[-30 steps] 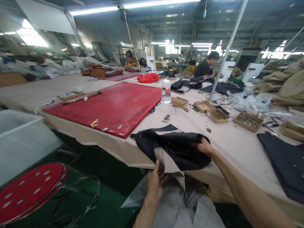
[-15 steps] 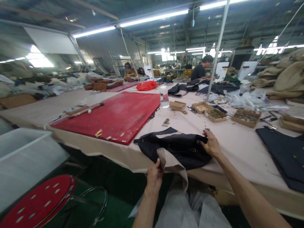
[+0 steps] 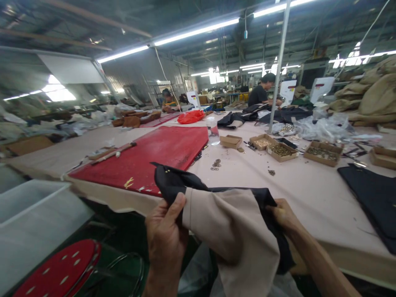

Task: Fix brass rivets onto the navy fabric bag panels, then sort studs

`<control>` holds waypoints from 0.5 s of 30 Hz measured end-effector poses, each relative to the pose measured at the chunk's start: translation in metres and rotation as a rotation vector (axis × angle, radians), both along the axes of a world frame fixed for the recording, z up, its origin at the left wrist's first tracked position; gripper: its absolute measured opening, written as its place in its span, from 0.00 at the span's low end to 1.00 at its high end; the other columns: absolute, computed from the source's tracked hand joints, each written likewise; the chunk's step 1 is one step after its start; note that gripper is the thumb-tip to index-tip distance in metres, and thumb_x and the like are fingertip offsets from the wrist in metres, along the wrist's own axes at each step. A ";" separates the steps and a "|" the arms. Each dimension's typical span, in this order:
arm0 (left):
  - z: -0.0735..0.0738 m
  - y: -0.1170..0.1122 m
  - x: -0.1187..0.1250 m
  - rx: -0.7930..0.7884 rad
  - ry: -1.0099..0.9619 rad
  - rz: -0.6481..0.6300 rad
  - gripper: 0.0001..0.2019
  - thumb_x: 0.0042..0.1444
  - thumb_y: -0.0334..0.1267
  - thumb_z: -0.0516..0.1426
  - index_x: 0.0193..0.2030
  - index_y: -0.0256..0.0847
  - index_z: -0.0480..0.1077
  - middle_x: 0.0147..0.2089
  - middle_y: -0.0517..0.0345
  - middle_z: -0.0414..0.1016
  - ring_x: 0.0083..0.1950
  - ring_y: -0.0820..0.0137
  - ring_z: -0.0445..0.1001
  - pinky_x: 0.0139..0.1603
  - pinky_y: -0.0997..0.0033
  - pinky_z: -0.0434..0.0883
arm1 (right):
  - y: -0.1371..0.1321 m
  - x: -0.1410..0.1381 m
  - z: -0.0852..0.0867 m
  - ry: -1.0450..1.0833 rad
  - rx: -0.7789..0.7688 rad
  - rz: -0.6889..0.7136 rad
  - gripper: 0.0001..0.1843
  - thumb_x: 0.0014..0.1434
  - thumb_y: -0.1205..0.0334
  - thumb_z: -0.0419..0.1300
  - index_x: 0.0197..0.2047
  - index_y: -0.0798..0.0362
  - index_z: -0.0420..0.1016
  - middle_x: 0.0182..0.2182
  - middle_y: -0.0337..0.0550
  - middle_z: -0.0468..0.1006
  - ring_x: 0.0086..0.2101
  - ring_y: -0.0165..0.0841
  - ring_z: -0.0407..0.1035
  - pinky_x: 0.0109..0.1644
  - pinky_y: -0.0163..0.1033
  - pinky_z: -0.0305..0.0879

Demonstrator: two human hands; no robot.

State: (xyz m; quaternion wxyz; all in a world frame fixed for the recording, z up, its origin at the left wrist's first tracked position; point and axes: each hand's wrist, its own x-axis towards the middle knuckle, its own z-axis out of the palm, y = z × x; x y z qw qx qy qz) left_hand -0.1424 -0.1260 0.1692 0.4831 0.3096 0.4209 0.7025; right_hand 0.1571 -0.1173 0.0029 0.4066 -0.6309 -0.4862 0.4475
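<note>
Between my two hands hangs a black fabric piece with a beige lining (image 3: 229,222), perhaps a bag; its whole shape does not show. My left hand (image 3: 167,225) is closed on its left side, thumb on the beige cloth where it meets the black. At the right, my right hand (image 3: 284,216) pinches the black edge. The beige side faces me and droops over my lap. Small gold-coloured studs show on the black part at the upper left. Beyond the cloth, a small pile of metal rings (image 3: 216,164) lies on the table (image 3: 244,175).
A red board (image 3: 145,154) covers the table's left part. Cardboard boxes of small metal parts (image 3: 282,151) stand behind, near a clear jar (image 3: 213,131) and a metal pole (image 3: 279,66). Black fabric (image 3: 368,202) lies at right. A red stool (image 3: 58,272) and white bin (image 3: 40,218) are at left. A co-worker (image 3: 259,94) sits farther back.
Both hands have lifted the black fabric piece off the table towards me, and its beige lining now faces me. My left hand has moved up and left along it.
</note>
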 end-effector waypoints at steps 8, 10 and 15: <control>-0.032 0.084 0.051 -0.228 -0.315 -0.199 0.05 0.50 0.28 0.63 0.34 0.33 0.74 0.31 0.53 0.80 0.33 0.67 0.79 0.43 0.65 0.79 | -0.018 0.010 -0.003 -0.567 0.455 0.052 0.27 0.55 0.58 0.58 0.59 0.48 0.68 0.56 0.51 0.72 0.49 0.43 0.70 0.48 0.42 0.68; -0.049 0.099 0.060 -0.311 -0.358 -0.266 0.06 0.51 0.28 0.62 0.37 0.33 0.74 0.34 0.49 0.81 0.36 0.62 0.81 0.47 0.60 0.80 | -0.006 0.008 -0.001 -0.524 0.546 0.199 0.22 0.56 0.60 0.57 0.55 0.48 0.72 0.54 0.50 0.73 0.49 0.42 0.70 0.52 0.42 0.67; -0.058 0.124 0.052 -0.408 -0.331 -0.358 0.08 0.54 0.32 0.59 0.41 0.32 0.73 0.31 0.49 0.79 0.33 0.62 0.79 0.38 0.62 0.80 | 0.019 0.008 0.013 -0.283 0.327 0.282 0.11 0.62 0.57 0.54 0.42 0.50 0.76 0.37 0.43 0.78 0.42 0.39 0.71 0.47 0.38 0.67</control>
